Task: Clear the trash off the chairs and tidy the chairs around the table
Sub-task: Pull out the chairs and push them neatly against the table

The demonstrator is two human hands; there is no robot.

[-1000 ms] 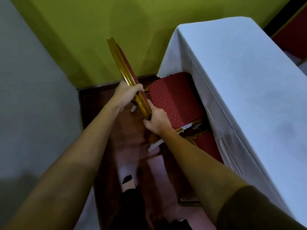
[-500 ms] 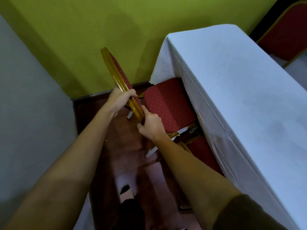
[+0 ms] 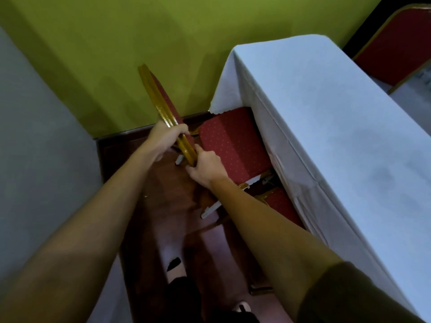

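Note:
A chair with a gold frame and a red dotted seat stands at the near end of the table, which is draped in a white cloth. The seat sits partly under the cloth's edge. Its backrest rises edge-on toward me. My left hand grips the backrest's gold frame higher up. My right hand grips the same frame lower down, near the seat. No trash shows on the seat.
A second red seat peeks out under the cloth nearer to me. Another red chair back stands beyond the table at top right. A green wall is ahead, a grey wall at left. Dark wooden floor lies below, with my feet on it.
The view has shifted slightly, so the chair and table sit a little lower and further right in frame. Both hands keep the same hold on the backrest.

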